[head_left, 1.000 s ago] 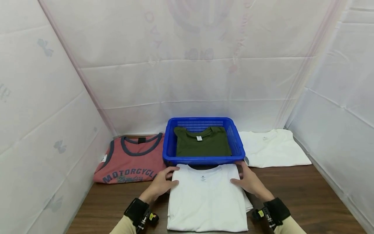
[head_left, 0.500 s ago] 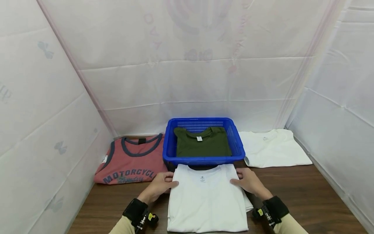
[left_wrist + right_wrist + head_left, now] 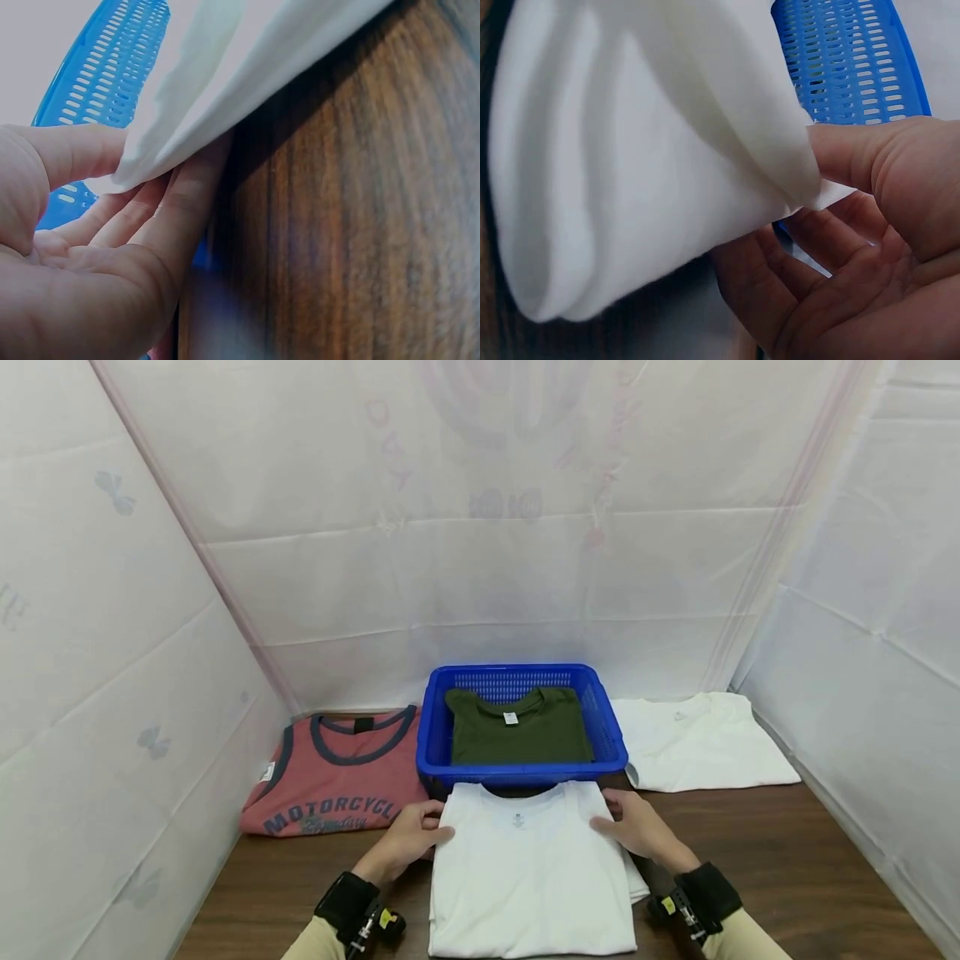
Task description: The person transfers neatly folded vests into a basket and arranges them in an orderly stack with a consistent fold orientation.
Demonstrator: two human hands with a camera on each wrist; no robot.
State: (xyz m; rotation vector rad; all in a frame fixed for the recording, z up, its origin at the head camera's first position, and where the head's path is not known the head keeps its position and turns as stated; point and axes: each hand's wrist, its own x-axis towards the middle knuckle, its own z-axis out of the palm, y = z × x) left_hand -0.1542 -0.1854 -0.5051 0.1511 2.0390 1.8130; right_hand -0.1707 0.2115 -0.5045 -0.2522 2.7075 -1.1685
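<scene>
A folded white T-shirt (image 3: 532, 877) lies in front of the basket, its neckline towards the back. My left hand (image 3: 406, 841) pinches its left edge near the shoulder, thumb on top and fingers beneath. On the opposite edge my right hand (image 3: 640, 828) grips the cloth the same way. Both wrist views show the white layers between thumb and fingers, and the cloth's edge stands off the wood there. Behind the shirt is a blue plastic basket (image 3: 522, 774), with a folded dark green T-shirt (image 3: 521, 739) inside it.
Left of the basket lies a folded red shirt (image 3: 348, 781) with dark trim and lettering. Another folded white shirt (image 3: 701, 743) is at the back right. White sheeting (image 3: 480, 577) encloses the brown wooden table (image 3: 757, 860) at the back and sides.
Fingers of both hands have drawn in under the white T-shirt's edges since a second ago. Otherwise the shirt and basket stay almost in place; the view shifts slightly.
</scene>
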